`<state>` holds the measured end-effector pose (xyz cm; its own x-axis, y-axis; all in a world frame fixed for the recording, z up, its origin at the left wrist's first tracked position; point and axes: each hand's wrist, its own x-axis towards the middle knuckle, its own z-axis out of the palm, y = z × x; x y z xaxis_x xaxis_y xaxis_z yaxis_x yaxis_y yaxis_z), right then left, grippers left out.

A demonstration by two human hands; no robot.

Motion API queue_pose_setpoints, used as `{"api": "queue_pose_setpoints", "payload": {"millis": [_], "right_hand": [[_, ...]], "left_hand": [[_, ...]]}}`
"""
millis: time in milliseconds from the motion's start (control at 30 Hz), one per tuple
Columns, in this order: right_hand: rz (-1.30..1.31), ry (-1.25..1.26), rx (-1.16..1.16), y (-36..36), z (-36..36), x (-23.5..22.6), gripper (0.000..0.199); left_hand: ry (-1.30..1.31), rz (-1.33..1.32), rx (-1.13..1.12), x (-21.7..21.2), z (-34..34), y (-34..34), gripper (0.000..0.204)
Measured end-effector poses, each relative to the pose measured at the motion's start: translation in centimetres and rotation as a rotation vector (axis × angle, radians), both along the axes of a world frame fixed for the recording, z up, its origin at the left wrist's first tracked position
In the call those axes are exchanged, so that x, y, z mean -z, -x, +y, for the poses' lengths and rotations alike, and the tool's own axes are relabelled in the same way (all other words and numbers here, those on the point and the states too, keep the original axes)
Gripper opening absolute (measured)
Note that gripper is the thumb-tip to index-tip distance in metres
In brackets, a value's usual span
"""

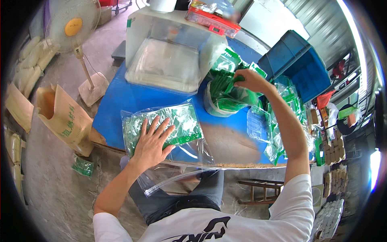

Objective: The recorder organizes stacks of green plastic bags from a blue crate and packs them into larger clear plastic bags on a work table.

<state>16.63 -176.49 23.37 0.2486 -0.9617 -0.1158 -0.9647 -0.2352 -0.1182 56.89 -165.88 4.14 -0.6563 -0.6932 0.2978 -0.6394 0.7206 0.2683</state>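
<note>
My left hand (153, 139) lies flat with fingers spread on a clear zip bag (193, 151). Inside the bag are green-and-clear plastic packets (171, 119). The bag's slider end hangs over the table's front edge, above my lap. At the right, my right hand (252, 80) is over a round white tub (213, 108) crammed with green packets (225, 90). Its fingers are closed on a green packet (238, 79) at the top of the tub; the packet's lower part blends with the others.
A blue-topped table (161, 93) carries a bin with stacked clear bags (165, 66), a red box (211, 20), a tilted blue crate (298, 66) and a spilled heap of green packets (292, 133). On the floor at left stand a fan (74, 30) and a brown paper sack (66, 121).
</note>
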Motion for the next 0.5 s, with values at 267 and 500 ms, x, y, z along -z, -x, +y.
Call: {"api": "queue_pose_setpoints", "payload": {"millis": [267, 500], "right_hand": [[-0.225, 0.165, 0.056, 3.3, 4.9, -9.1, 0.024], [-0.561, 0.111, 0.01, -3.6, 13.7, -3.9, 0.027]], "left_hand": [[0.025, -0.255, 0.031, -1.4, -4.5, -2.3, 0.074], [-0.493, 0.957, 0.198, -6.5, 1.9, 7.6, 0.143]]}}
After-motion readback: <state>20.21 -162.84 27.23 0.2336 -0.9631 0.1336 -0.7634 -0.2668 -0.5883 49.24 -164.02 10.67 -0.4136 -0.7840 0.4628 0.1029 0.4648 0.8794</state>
